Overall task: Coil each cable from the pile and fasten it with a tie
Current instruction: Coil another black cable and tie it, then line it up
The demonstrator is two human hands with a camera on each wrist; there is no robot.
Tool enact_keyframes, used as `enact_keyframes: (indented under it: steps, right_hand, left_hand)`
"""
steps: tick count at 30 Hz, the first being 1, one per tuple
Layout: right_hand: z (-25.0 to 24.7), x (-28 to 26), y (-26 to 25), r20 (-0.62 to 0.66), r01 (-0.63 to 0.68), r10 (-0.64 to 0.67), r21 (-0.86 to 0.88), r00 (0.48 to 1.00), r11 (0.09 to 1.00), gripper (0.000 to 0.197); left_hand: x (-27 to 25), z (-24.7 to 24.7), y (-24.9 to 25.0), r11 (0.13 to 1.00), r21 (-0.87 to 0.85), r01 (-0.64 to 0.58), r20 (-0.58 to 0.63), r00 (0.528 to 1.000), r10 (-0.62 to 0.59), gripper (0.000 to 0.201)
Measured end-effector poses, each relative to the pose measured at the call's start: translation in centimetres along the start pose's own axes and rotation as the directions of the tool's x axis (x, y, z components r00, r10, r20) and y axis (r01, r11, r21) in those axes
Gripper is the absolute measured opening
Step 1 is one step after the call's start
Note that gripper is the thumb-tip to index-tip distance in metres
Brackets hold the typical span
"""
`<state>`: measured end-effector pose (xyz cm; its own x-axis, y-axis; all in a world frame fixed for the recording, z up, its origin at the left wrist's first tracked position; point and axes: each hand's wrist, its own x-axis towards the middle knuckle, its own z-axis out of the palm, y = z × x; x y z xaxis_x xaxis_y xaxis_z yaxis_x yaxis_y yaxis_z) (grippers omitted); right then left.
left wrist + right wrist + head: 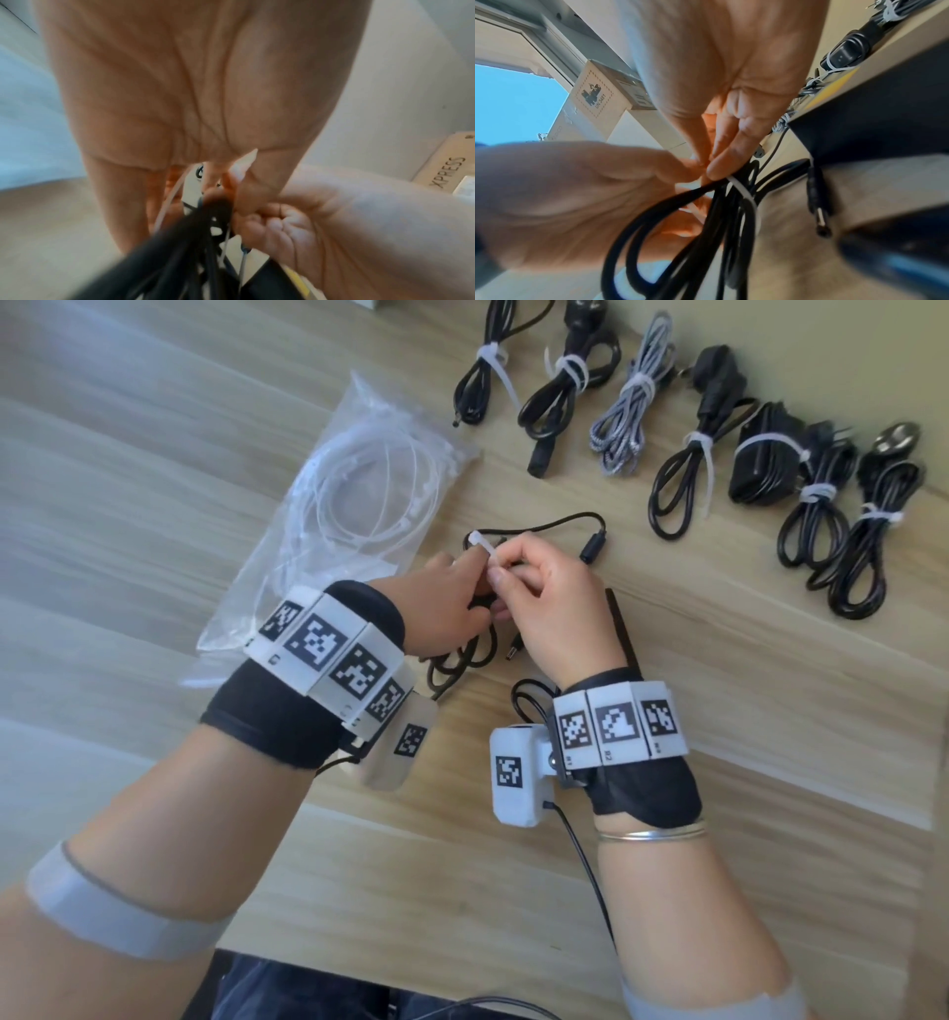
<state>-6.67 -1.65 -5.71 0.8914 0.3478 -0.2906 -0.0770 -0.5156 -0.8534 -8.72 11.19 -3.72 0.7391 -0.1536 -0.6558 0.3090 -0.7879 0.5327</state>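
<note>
A thin black cable point(554, 523) is gathered into a loose coil point(462, 654) above the wooden table point(462, 839), and one loop trails toward the far side. My left hand point(475, 593) grips the coil's strands point(185, 253). A white zip tie point(482, 546) goes round the bundle point(744, 194), and its head sticks up past my knuckles. My right hand point(500, 572) pinches the tie between thumb and fingers point(711, 162), right against the left hand point(603, 192). The cable's barrel plug point(820, 215) hangs loose under my right palm.
A clear plastic bag of white zip ties point(359, 505) lies left of my hands. Several coiled and tied cables point(667, 428) sit in a row along the table's far right edge, one grey braided point(631, 403). Cardboard boxes point(595, 95) stand beyond the table.
</note>
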Motion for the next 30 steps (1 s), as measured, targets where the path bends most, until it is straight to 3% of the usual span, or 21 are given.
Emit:
enact_keyframes:
  steps: [4,10,15,17,22,30]
  right_hand:
    - [0.0,-0.3,-0.2,0.025,0.017,-0.016,-0.03,1.0,0.999,0.011]
    - [0.2,-0.6,0.4,0.014,0.024,-0.022,-0.109,1.0,0.994,0.007]
    - [0.4,-0.6,0.4,-0.004,0.036,-0.037,-0.114,0.999,0.993,0.015]
    - [0.3,-0.6,0.3,0.002,0.038,-0.038,-0.117,0.999,0.992,0.02]
    - [0.1,-0.8,0.6,0.009,0.069,-0.069,-0.114,0.998,0.991,0.022]
    - [0.0,-1.2,1.0,0.04,0.118,-0.115,-0.094,0.993,0.989,0.017]
  left_hand:
    - [-0.3,-0.9,-0.1,0.999,-0.001,-0.051,-0.005,0.999,0.051,0.042]
    - [-0.2,-0.9,-0.7,0.997,-0.04,-0.061,-0.063,0.996,0.058,0.051]
    - [0.1,-0.8,-0.9,0.984,-0.172,-0.038,-0.146,0.989,0.013,0.023]
    - [0.2,-0.8,-1.0,0.989,-0.144,-0.037,-0.149,0.989,0.015,0.017]
    - [0.2,-1.0,-1.3,0.997,-0.048,-0.054,-0.112,0.993,0.048,0.025]
    - [0.4,-0.8,-0.9,0.993,-0.119,-0.022,-0.149,0.989,0.004,0.024]
